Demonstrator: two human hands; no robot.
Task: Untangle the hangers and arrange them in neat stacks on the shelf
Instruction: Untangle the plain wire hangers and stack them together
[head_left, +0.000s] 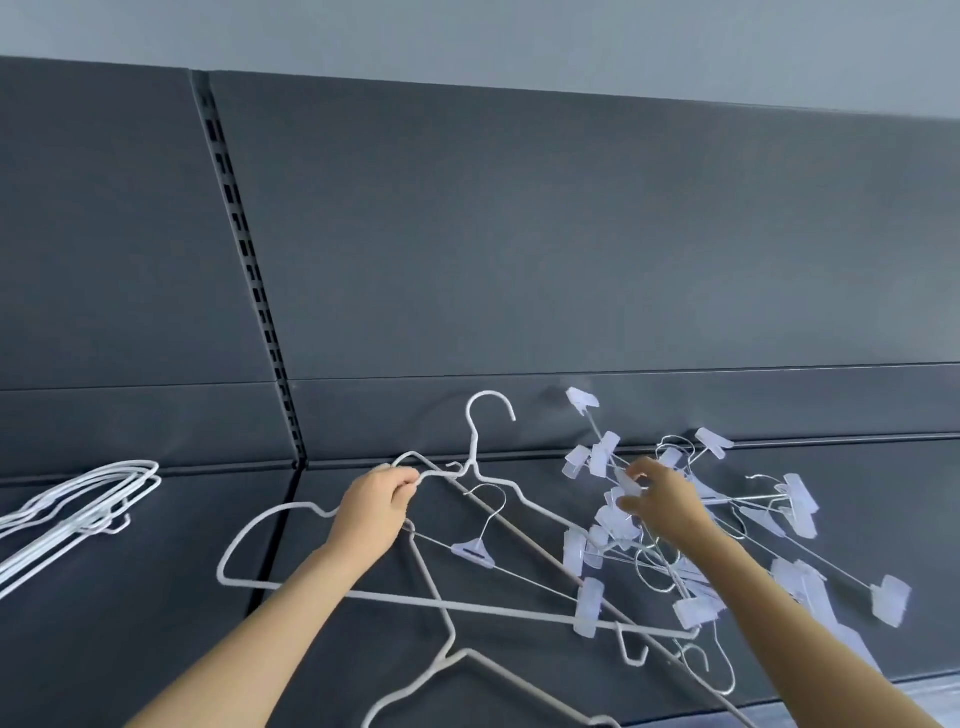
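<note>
A tangle of clip hangers (691, 525) with translucent clips and thin metal wire lies on the dark grey shelf (171, 597) at the right. Several white wire hangers (488, 457) lie crossed in the middle, one with its hook standing up. My left hand (376, 506) grips the shoulder of a white wire hanger. My right hand (662, 506) reaches into the clip-hanger tangle and pinches a translucent clip (631, 486). A neat stack of white hangers (78, 512) lies at the far left of the shelf.
The shelf's dark back panel (519, 234) rises behind the hangers, with a slotted upright rail (249, 270) at the left. The shelf's front edge (883, 683) runs along the lower right. A seam divides the shelf surface near the middle left.
</note>
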